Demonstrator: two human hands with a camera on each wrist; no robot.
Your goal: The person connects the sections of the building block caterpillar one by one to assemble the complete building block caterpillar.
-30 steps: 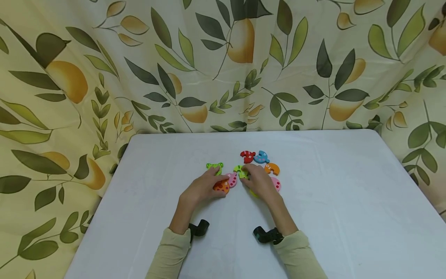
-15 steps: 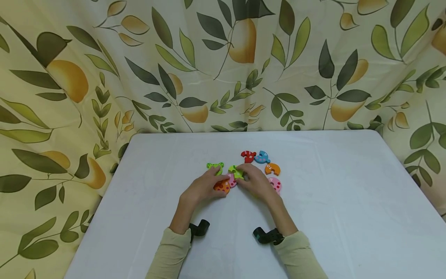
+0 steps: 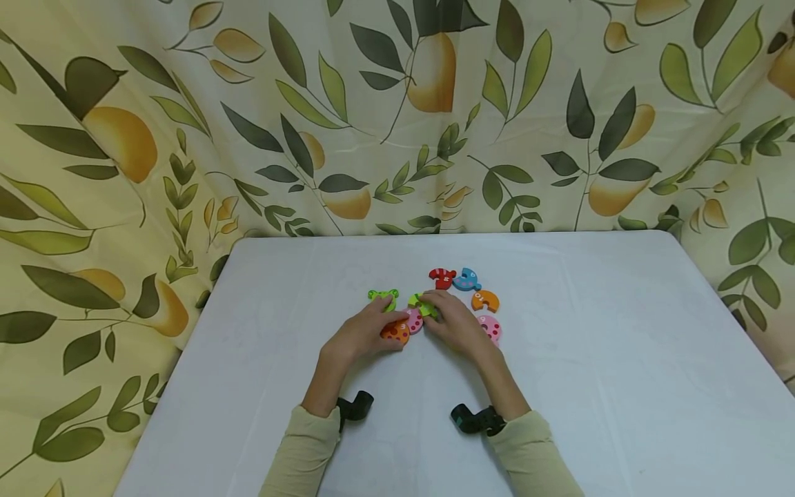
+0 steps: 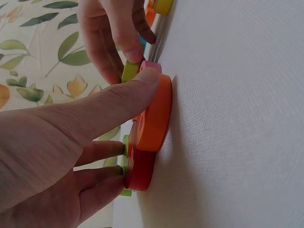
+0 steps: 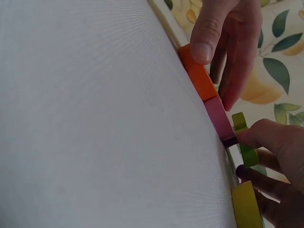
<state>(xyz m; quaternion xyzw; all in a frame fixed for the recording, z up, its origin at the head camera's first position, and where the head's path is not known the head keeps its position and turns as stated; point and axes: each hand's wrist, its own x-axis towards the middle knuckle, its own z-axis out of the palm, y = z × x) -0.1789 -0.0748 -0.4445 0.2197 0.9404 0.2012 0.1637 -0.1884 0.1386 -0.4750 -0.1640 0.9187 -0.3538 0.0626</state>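
My left hand (image 3: 360, 333) spans a joined group of flat wooden puzzle pieces on the table. Its thumb presses the spotted orange piece (image 3: 396, 333), and its fingertips touch the red piece (image 4: 142, 172) and the green animal-head piece (image 4: 126, 164) on the far side. A spotted pink piece (image 3: 415, 322) adjoins the orange one. My right hand (image 3: 458, 323) pinches a light-green puzzle piece (image 5: 247, 145) between thumb and fingers, at the pink piece's far edge and slightly raised. In the right wrist view a yellow piece (image 5: 246, 205) lies under that hand; the head view hides it.
Right of and beyond my right hand lie a red piece (image 3: 442, 279), a blue piece (image 3: 467, 279), an orange piece (image 3: 486, 301) and a pink piece (image 3: 491, 328). The white table (image 3: 609, 345) ends at a patterned curtain (image 3: 397, 138). A black camera sits on each wrist.
My right hand has moved left with the light-green piece, bringing it against the pink piece; over the last half second it shifted only slightly. My left hand has stayed in place.
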